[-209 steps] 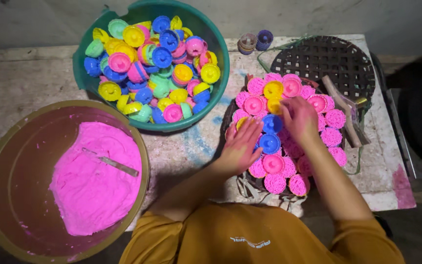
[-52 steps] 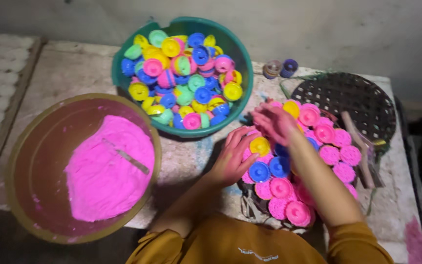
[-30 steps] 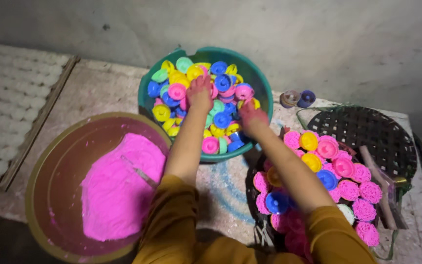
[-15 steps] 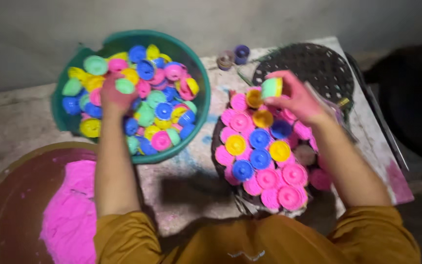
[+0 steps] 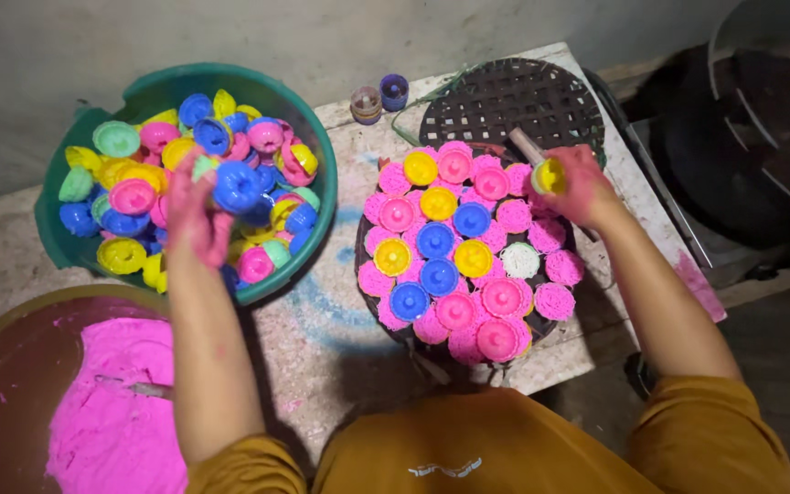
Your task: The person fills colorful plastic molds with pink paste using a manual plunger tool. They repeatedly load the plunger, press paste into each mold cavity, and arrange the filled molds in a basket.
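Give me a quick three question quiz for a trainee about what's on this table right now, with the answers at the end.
1. True or false: the right hand holds a yellow mould at the edge of the round woven tray.
2. Which does the left hand reach into? A) brown bowl of pink powder B) green basin of coloured moulds C) empty woven tray
3. Fill in: the brown bowl holds ____ powder.

Key: 1 true; 2 B; 3 pink.

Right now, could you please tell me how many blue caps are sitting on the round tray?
4 blue caps: one right of centre, one at the centre, one just below it, one lower left. The round tray is crowded, so another may be hidden.
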